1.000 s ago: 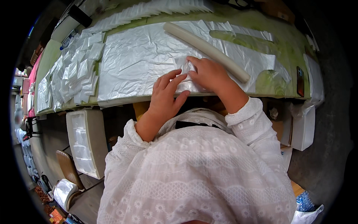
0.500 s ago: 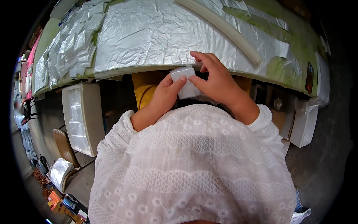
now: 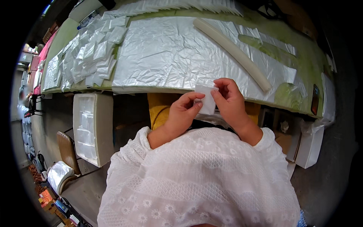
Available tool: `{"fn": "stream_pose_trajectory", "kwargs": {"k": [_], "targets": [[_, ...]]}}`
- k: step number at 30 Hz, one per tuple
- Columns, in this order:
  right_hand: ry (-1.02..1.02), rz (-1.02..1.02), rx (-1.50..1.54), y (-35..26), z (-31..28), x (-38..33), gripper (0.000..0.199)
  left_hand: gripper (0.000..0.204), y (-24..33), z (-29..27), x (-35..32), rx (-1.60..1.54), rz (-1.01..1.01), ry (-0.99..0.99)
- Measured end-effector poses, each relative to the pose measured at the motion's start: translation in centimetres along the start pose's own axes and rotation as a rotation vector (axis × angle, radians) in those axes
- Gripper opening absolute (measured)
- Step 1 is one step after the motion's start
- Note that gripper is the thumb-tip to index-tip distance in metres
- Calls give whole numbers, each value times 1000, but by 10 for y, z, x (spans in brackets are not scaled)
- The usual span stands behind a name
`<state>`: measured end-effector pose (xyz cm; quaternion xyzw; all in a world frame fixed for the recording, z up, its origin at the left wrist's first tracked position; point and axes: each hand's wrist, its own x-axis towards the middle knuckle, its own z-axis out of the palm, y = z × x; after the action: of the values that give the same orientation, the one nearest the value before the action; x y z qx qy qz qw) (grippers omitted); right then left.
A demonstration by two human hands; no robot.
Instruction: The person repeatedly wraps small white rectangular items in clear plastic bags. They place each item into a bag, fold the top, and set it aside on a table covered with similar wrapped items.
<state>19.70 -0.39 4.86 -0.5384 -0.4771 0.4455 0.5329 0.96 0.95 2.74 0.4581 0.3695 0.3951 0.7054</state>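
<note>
Head view: two bare hands hold one small, folded white plastic packet (image 3: 206, 99) in front of the body, by the near edge of a green-covered table (image 3: 285, 92). The left hand (image 3: 181, 113) is pinched narrow, thumb and forefinger at the packet's left edge; the right hand (image 3: 231, 104) has its thumb and curled fingers at the upper right edge. Half a second ago the left thumb lay across the packet's face and the right fingers were lifted; a second ago both hands were over the table. The far row of packets (image 3: 181, 6), out of view half a second ago, shows again. On the table: one wrinkled plastic sheet (image 3: 159, 53), one pale tube (image 3: 236, 56), one phone (image 3: 315, 99) and a heap of packets (image 3: 90, 51), too overlapped to count. Below stands one white box (image 3: 104, 128).
</note>
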Motion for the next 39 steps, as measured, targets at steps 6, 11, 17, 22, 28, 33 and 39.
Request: {"fn": "stream_pose_trajectory", "kwargs": {"k": [6,11,17,22,28,33,39], "targets": [[-230,133,-90,-10,11,-5,70,38,5,-18,15,43,206,162],[-226,152,-32,-5,7,-3,62,45,40,-69,46,64,217,278],[-190,122,-96,2,2,-9,33,49,143,-225,131,645,514,546],[-155,113,-109,-3,2,-10,28,49,205,-316,182,1485,225,804],[219,-549,-886,-24,-58,5,35,46,187,-304,192,1786,-42,880],[254,-259,-1150,-17,-124,-2,46,35,159,-269,190,1700,469,617],[100,106,-800,-35,-81,-36,62,41,105,-72,172,1146,666,-173]]}}
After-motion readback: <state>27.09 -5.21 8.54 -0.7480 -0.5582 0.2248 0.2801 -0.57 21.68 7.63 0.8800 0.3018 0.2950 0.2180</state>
